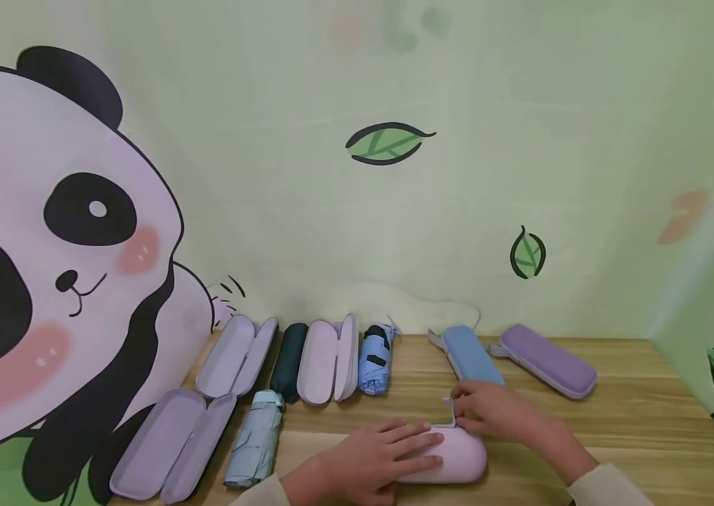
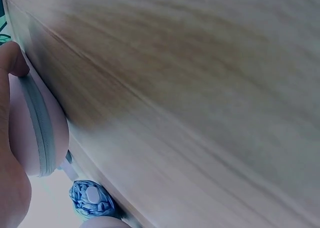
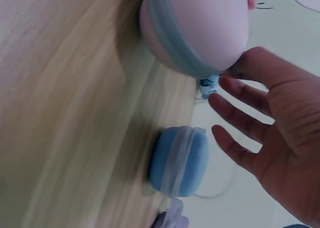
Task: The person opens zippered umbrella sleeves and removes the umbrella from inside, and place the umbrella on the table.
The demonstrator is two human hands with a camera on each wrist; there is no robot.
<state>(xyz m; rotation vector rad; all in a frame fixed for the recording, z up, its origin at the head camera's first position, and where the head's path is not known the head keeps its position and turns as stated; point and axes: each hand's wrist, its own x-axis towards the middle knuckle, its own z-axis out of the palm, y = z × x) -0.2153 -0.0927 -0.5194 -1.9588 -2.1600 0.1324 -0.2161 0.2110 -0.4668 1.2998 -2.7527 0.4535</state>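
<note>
A pale pink zip case (image 1: 458, 457) lies on the wooden table with its lid down; a grey zipper band (image 3: 172, 33) runs around its side. My left hand (image 1: 372, 457) holds it from the left, fingers spread over the top and thumb against the zipper band in the left wrist view. At the case's far right side, my right hand (image 1: 486, 407) pinches the zipper pull, which is hidden behind the thumb and forefinger. A thin light strap (image 1: 454, 414) stands up beside those fingertips. In the right wrist view the other fingers of the right hand (image 3: 285, 118) are loosely bent.
Behind the right hand lie a blue case (image 1: 467, 351) and a purple case (image 1: 549, 360). To the left are opened lilac cases (image 1: 154, 443), a dark green folding umbrella (image 1: 289, 362), a patterned blue one (image 1: 374, 362) and a pale blue-green one (image 1: 254, 443). A panda-printed backdrop stands behind.
</note>
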